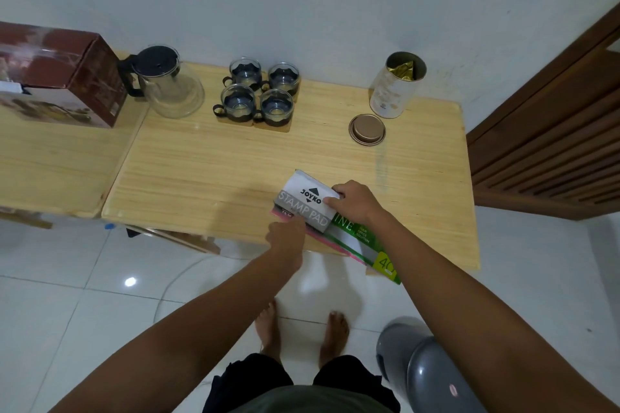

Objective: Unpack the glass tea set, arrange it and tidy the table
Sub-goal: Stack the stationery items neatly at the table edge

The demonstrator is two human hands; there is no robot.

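At the near edge of the wooden table [208, 157]: a grey-and-white stamp pad box [303, 199], lying on a green-and-pink stationery pack [355, 241] whose corner overhangs the table edge.
Right hand [354, 203]: fingers curled over the box's right end, pinching it.
Left hand [287, 238]: fingers curled at the near left corner of the box and the pack beneath; whether it truly clamps them or only presses cannot be told, as the fingertips are hidden.
Tea set, at the back of the table: glass teapot [169, 84] with black lid, upright; four glass cups [260, 94] in dark holders on wooden coasters, grouped two by two just beside the pot.
Other items: the set's brown carton [57, 77] on the adjoining table at left; an open tin [397, 85] with gold foil inside; its lid [367, 129] lying flat near it; a grey bin [422, 369] on the floor.

Risks, as judged:
- The overhanging pack likely slides off to the floor if the box is lifted without steadying it.
- Carrying the stack toward the back could knock the cups or the open tin, since both stand unguarded.
- The teapot sits near the seam between tables; a nudge there may tip it.
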